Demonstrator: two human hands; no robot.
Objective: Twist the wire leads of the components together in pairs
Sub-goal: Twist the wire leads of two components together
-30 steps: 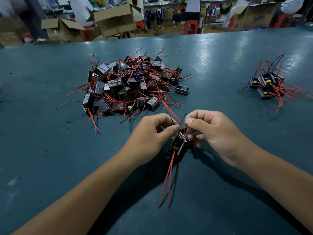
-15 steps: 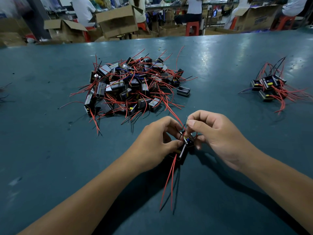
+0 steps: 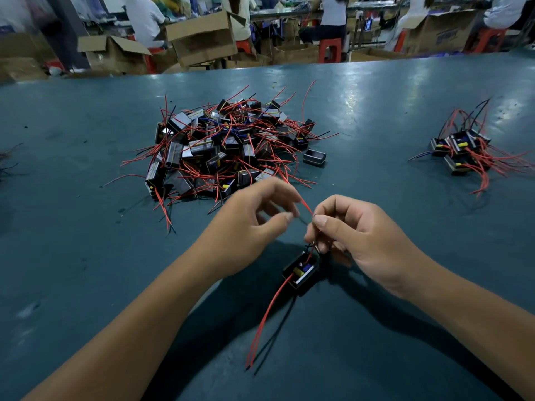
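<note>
Teal-green table (image 3: 86, 256) fills most of the frame and carries everything. Upper centre: large heap of black box components (image 3: 225, 149) with red leads splayed in all directions, presumably the unworked stock. Upper right: smaller cluster (image 3: 463, 151), set well apart from the heap, likely the finished lot, though twists cannot be made out there. One empty-looking black case (image 3: 314, 158) lies just beside the heap's right edge.

Lower centre: both hands meet over the component in work (image 3: 301, 272). Left hand (image 3: 249, 224) has thumb and forefinger pinched together on what seems a lead end; blur prevents certainty. Right hand (image 3: 356, 235) pinches the upper red lead (image 3: 307, 205) near its root, just above the box. Judgement: one hand anchors the wire while the other rolls it, so the twist tightens without dragging the box.

Component lies just below the hands; whether it touches the table or hangs I cannot tell. Long axis runs diagonally, lower left to upper right, open face up. Lower leads (image 3: 266, 319), red and black, trail toward the bottom edge, untwisted.
</note>
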